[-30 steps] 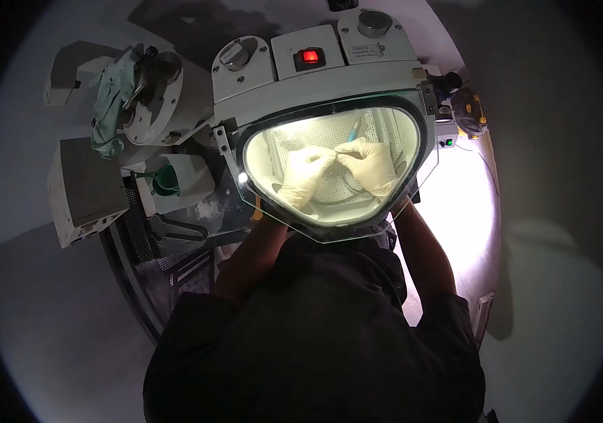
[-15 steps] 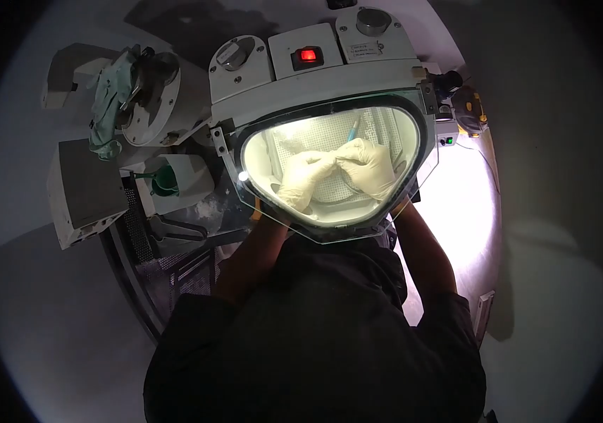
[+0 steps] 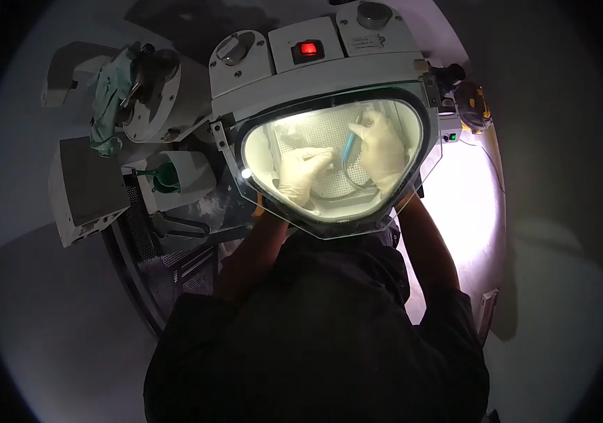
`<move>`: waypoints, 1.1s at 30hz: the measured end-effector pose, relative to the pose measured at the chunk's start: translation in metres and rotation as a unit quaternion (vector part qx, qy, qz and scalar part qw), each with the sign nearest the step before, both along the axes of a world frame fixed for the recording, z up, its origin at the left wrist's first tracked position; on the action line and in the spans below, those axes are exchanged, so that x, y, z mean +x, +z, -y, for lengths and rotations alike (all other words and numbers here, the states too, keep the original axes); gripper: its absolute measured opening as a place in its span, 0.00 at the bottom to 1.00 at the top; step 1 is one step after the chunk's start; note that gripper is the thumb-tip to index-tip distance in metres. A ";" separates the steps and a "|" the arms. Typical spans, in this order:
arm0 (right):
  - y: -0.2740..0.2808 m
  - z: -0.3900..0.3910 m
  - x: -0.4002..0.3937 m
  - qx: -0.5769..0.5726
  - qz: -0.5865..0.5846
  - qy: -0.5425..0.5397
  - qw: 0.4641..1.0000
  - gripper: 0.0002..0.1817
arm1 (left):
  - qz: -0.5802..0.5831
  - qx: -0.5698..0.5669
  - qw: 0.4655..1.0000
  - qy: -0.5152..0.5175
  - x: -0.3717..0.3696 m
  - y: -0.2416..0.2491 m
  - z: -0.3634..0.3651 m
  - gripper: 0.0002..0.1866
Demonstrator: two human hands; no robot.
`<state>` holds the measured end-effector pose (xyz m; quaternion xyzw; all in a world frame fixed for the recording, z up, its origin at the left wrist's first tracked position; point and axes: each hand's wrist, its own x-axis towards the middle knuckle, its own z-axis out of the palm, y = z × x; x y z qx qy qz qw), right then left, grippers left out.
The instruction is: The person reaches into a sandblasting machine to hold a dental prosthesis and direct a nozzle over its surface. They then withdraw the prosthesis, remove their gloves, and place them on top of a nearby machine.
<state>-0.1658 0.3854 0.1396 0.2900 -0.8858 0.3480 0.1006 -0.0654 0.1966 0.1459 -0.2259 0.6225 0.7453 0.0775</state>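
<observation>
Through the window point(image 3: 333, 229) of a lit blasting cabinet, I see both my hands in pale gloves. On the left, my left hand point(image 3: 301, 173) has thumb and fingers pinched together. Whatever is at its fingertips is too small to make out. Farther right and higher, my right hand point(image 3: 384, 151) has its fingers closed around the upper part of a blue pen-shaped blasting handpiece point(image 3: 348, 149). The handpiece's tip is hidden by the fingers. A thin dark hose point(image 3: 353, 182) curves from its lower end across the perforated floor point(image 3: 301, 134).
A red lit switch point(image 3: 308, 48) sits between two knobs on the cabinet top point(image 3: 308, 77). At the left are a white container point(image 3: 192, 182) with a green scoop point(image 3: 166, 178), a grey box point(image 3: 90, 190) and a hanging green cloth point(image 3: 109, 106). Bright light shines at the right.
My right hand has left my left hand, moving up and right onto the blue handpiece, which now sits lower. The left hand stays pinched in about the same place.
</observation>
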 end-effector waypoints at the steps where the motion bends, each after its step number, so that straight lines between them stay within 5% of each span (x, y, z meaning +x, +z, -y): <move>1: -0.004 0.001 -0.004 0.018 0.020 0.000 1.000 0.12 | 0.003 -0.004 1.000 0.002 0.000 0.001 0.001 0.16; 7: 0.009 0.017 -0.014 -0.023 0.224 -0.034 0.974 0.17 | 0.004 -0.008 0.999 0.049 -0.001 0.008 -0.003 0.11; 11: -0.011 0.004 -0.016 0.106 0.115 0.084 0.984 0.08 | -0.005 -0.043 0.998 0.054 -0.001 -0.002 0.003 0.09; 23: -0.025 -0.005 0.001 -0.135 0.015 0.098 0.986 0.10 | -0.052 -0.094 0.989 0.098 -0.006 -0.002 -0.002 0.07; 33: -0.007 -0.004 0.014 -0.163 0.094 0.103 0.977 0.09 | -0.020 -0.029 0.999 0.004 -0.016 0.003 -0.014 0.14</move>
